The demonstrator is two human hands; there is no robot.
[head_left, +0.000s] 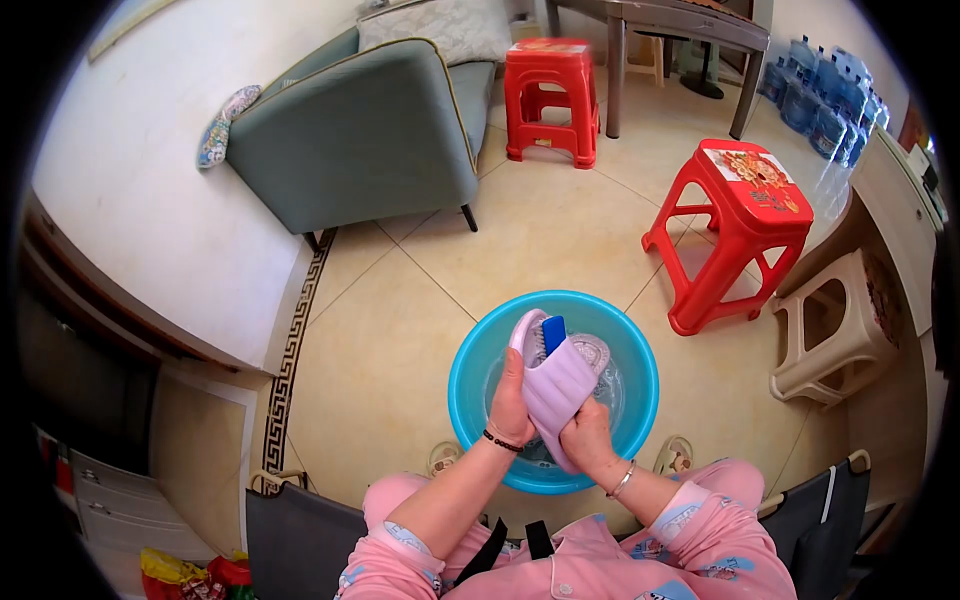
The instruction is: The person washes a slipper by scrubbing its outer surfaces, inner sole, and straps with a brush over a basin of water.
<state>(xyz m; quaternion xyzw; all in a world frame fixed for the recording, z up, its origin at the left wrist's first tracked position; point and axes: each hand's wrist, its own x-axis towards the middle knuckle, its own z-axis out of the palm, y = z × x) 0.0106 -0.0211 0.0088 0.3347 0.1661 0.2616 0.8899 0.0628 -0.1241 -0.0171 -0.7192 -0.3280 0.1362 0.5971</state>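
A lilac slipper [556, 393] is held tilted over a light-blue basin [466, 420]. My left hand [511, 402] grips the slipper's left side, thumb along its edge. My right hand [588, 432] is closed at the slipper's lower opening, with its fingers partly hidden under the strap. A blue scrub brush [553, 333] with pale bristles sticks out past the strap's far side, against the insole. Its handle is hidden, and my right hand appears to hold it from beneath the strap. Another pale slipper [594, 353] lies in the basin, in shallow water.
A red stool [740, 215] stands to the right, with a beige stool [845, 325] beyond it. Farther back are another red stool [552, 100], a grey-green sofa [350, 135], a table [690, 22] and several water bottles [825, 95]. The basin rests on floor tiles [380, 330].
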